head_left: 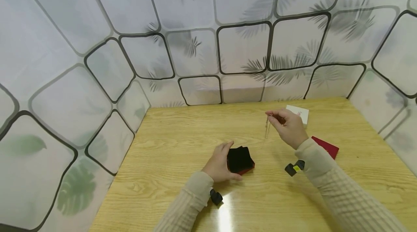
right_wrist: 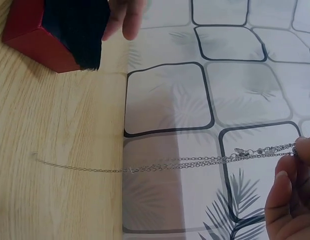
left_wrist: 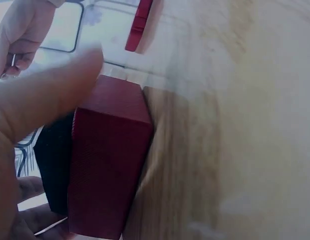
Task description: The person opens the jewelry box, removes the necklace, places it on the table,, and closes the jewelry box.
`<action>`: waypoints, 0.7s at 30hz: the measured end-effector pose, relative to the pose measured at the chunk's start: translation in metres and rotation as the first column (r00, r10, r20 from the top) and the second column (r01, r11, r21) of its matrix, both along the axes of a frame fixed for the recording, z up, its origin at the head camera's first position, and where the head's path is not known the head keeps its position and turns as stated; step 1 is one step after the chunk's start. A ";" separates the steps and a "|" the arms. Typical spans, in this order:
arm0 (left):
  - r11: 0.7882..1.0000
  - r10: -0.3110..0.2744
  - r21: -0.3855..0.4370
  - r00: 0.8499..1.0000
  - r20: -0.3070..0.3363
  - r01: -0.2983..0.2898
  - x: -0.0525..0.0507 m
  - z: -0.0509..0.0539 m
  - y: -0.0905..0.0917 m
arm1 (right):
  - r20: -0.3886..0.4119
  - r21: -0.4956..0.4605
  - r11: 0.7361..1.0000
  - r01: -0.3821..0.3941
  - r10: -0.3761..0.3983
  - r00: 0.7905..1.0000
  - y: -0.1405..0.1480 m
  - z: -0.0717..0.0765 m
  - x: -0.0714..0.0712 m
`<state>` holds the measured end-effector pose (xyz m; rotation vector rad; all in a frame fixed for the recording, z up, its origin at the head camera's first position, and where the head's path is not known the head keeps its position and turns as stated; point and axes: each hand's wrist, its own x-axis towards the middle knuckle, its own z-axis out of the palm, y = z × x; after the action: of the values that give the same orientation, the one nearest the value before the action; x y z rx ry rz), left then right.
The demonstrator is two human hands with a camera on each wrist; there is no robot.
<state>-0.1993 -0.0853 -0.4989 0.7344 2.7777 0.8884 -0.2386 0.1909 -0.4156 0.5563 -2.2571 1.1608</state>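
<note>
In the head view my right hand (head_left: pixel 288 127) pinches a thin silver jewellery chain (head_left: pixel 267 129) between thumb and fingertips, above the table. The right wrist view shows the chain (right_wrist: pixel 165 165) hanging in several fine strands with small clear pieces near the fingers, one strand trailing longer. My left hand (head_left: pixel 219 165) reaches around the left side of a small red box (head_left: pixel 247 171), its thumb extended in front and fingers behind. A black cloth-like piece (head_left: pixel 240 157) covers the box's top. In the left wrist view the thumb (left_wrist: pixel 54 95) is blurred; whether it touches the box cannot be told.
A white box (head_left: pixel 299 112) with faint print lies behind my right hand. Right of that wrist is a flat red piece (head_left: pixel 327 147), partly hidden by the sleeve. The wooden table (head_left: pixel 169 127) meets a patterned curtain (head_left: pixel 195 53) at its back edge.
</note>
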 end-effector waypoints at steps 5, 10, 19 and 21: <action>0.998 -0.044 -0.040 0.998 -0.034 0.043 0.000 -0.001 0.000 | 0.002 0.008 1.000 -0.007 0.007 1.000 0.002 0.000 -0.003; 0.995 -0.086 -0.053 0.994 -0.068 0.083 0.001 0.002 -0.005 | 0.000 0.005 1.000 0.002 -0.002 1.000 0.003 0.001 -0.003; 0.995 -0.093 -0.048 0.996 -0.010 0.092 0.008 0.009 -0.016 | 0.008 -0.018 1.000 -0.001 0.001 1.000 -0.002 0.005 -0.001; 0.995 -0.091 -0.048 0.996 -0.002 0.090 0.009 0.010 -0.019 | 0.007 -0.030 0.999 -0.017 0.018 1.000 -0.003 0.005 -0.001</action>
<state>-0.1903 -0.1039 -0.4891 0.8478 2.7346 0.8025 -0.2395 0.1876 -0.4109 0.5617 -2.2416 1.2052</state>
